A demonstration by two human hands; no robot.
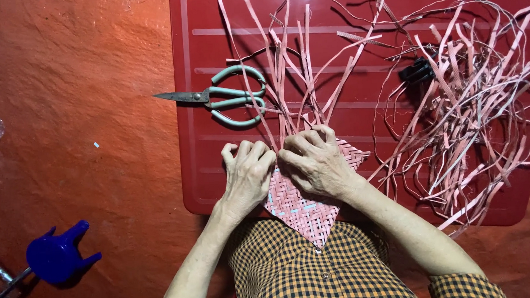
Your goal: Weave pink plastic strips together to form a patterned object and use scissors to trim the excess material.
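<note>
A pink woven mat piece lies on the near edge of a red plastic table, one corner pointing toward my checked shirt. My left hand and my right hand press side by side on its top edge, fingers curled over the weave. Long loose pink strips fan upward from the weave just beyond my fingertips. Both hands pinch at these strips where they leave the mat.
Green-handled scissors lie on the table to the upper left of my hands. A tangled heap of pink strips and a black clip are on the right. A blue plastic object sits on the orange floor.
</note>
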